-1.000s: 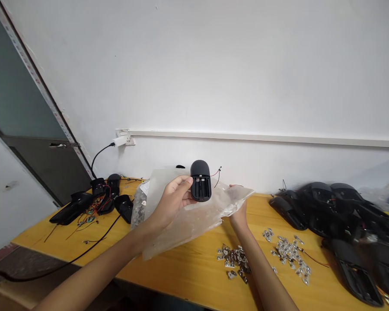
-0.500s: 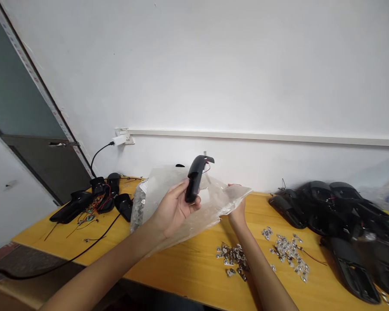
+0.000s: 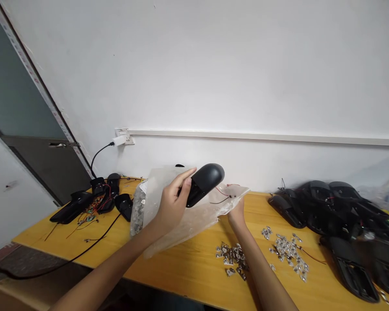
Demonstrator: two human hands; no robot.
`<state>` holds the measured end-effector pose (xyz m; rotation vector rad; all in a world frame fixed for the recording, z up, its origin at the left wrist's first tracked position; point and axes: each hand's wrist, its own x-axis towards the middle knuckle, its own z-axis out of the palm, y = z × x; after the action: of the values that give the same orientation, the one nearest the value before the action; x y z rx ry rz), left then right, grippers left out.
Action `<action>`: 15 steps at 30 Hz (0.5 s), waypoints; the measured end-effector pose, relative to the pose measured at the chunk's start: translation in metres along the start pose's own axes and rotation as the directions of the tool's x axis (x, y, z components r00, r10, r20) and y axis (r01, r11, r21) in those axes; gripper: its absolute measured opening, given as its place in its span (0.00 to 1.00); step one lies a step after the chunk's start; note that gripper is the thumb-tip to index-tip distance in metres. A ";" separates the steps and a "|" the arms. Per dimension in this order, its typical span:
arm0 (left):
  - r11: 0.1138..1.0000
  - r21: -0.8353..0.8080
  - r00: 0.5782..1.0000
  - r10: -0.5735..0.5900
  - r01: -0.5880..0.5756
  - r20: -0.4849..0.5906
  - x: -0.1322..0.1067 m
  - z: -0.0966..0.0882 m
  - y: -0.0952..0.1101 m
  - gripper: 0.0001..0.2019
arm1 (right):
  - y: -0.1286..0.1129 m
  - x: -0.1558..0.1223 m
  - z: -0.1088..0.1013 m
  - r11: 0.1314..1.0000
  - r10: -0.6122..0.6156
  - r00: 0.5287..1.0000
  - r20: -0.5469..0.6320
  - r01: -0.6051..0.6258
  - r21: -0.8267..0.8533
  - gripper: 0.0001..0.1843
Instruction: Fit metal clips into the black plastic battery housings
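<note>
The left hand [image 3: 173, 203] gripped a black case [image 3: 207, 178] over the plastic bag [image 3: 199, 222], wires [image 3: 221, 202] trailing; the right hand [image 3: 236, 211] held the bag's edge. Metal clips [image 3: 289, 251] lay right of the bag.

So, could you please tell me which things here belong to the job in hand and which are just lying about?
Apparently in the job:
black casing, in the left hand
translucent plastic bag, held by the right hand

Seemingly just lying about:
loose metal pieces
black housings at the right
coloured wires at the left
</note>
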<state>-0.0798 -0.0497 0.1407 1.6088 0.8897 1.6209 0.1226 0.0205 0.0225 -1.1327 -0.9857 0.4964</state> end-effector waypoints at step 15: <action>0.717 0.593 0.872 0.044 -0.367 0.487 0.050 0.049 0.003 0.20 | -0.013 -0.013 0.012 0.992 -0.049 0.995 0.086 0.038 0.124 0.14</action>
<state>-0.0307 -0.0088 0.1706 2.5465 1.1403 1.0009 0.1034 0.0115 0.0305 -0.9847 -1.0410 0.5679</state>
